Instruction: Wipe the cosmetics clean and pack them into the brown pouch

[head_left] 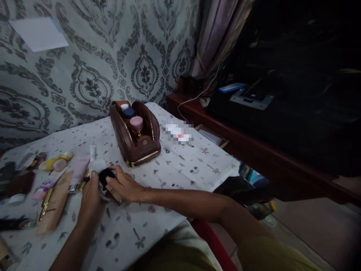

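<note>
My right hand [126, 186] is closed round a small bottle with a black cap [106, 176] and a beige, glassy body [116, 195], held tilted low over the table. Pressed up against the cap side, my left hand [91, 192] grips a crumpled white cloth [97, 165], part of which hangs below the fingers. Just beyond the hands stands a brown toiletry bag [121, 130], unzipped. Inside it are a pink-capped container [137, 123], a dark blue lid [129, 113] and a white cap [124, 107]. A pink tube [79, 169] lies close to my left hand.
Several cosmetics cover the table's left side, among them a large beige bottle [56, 203], a dark red bottle [21, 186] and yellow containers [52, 164]. A blurred white item [177, 132] lies right of the bag. Dark red furniture [197, 116] with a drawer [211, 135] borders the table.
</note>
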Available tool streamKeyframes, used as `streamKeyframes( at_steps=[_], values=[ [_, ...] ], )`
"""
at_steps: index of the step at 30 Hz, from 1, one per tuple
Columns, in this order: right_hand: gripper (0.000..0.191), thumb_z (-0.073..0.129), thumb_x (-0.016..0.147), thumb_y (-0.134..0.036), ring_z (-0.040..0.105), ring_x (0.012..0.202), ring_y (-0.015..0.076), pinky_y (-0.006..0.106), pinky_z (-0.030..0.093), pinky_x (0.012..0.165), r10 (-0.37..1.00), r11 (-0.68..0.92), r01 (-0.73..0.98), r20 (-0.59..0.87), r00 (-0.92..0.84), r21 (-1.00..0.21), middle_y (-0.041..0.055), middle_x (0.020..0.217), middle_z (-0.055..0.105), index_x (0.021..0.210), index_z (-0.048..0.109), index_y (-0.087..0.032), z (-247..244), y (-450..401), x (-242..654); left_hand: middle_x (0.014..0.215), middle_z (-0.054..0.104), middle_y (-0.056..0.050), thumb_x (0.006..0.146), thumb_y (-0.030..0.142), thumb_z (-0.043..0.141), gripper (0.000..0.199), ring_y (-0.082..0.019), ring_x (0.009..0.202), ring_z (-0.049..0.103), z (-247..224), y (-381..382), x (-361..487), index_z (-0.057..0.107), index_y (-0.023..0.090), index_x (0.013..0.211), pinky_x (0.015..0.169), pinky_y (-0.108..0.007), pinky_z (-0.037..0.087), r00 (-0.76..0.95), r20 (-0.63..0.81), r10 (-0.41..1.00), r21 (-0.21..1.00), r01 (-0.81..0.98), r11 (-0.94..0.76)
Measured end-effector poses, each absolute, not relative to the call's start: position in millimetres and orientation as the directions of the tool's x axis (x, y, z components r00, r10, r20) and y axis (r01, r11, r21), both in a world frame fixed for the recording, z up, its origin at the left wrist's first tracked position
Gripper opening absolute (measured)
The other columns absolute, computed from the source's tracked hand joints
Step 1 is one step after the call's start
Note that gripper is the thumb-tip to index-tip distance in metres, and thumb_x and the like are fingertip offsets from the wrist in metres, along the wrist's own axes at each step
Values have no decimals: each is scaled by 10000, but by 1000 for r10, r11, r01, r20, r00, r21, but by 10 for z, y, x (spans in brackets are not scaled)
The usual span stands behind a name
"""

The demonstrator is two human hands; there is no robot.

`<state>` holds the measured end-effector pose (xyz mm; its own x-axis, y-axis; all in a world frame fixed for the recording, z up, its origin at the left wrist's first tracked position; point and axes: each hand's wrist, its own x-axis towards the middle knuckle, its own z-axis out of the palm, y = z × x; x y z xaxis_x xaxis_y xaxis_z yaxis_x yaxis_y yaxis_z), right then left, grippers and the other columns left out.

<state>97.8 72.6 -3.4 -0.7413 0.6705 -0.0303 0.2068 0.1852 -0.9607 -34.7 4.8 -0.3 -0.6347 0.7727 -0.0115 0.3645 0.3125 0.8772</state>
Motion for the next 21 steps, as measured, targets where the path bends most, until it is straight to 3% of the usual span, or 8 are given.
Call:
streamKeyframes(
  at_steps=[3, 10, 16, 21],
  values=[
    [440, 361, 996, -393, 606, 1026, 232, 402, 455, 943, 704, 192, 175, 12, -710, -966, 87, 1060, 594, 1377, 368, -173, -33, 716, 967, 1114, 702, -162, 870, 745, 300, 759, -344, 1172, 592, -27, 40, -187, 665, 124, 1110, 1041, -492, 442, -616, -43, 787, 855, 385, 348],
    [344, 372, 971, -314, 514, 1168, 220, 405, 398, 1046, 784, 292, -3, 241, -571, -956, 153, 1204, 542, 1252, 407, -121, -57, 726, 941, 1366, 595, -131, 911, 682, 375, 682, -280, 1399, 424, -110, -7, 51, 556, 174, 1330, 1202, -435, 270, -447, 125, 886, 914, 399, 72],
    [365, 401, 966, -367, 493, 1179, 213, 407, 393, 1053, 818, 262, -90, 270, -507, -961, 118, 1204, 530, 1262, 395, -154, -74, 737, 962, 1338, 629, -140, 902, 657, 433, 674, -298, 1355, 487, -83, -43, 69, 569, 159, 1336, 1152, -434, 366, -376, 112, 920, 916, 398, 51],
    [356, 442, 961, -374, 533, 1128, 197, 361, 408, 1023, 835, 199, -242, 294, -465, -950, 90, 1190, 560, 1252, 420, -171, -21, 762, 984, 1240, 698, -100, 857, 555, 589, 548, -291, 1320, 525, -70, -49, 76, 644, 189, 1261, 1144, -424, 373, -361, -23, 932, 970, 218, 108]
  ],
)
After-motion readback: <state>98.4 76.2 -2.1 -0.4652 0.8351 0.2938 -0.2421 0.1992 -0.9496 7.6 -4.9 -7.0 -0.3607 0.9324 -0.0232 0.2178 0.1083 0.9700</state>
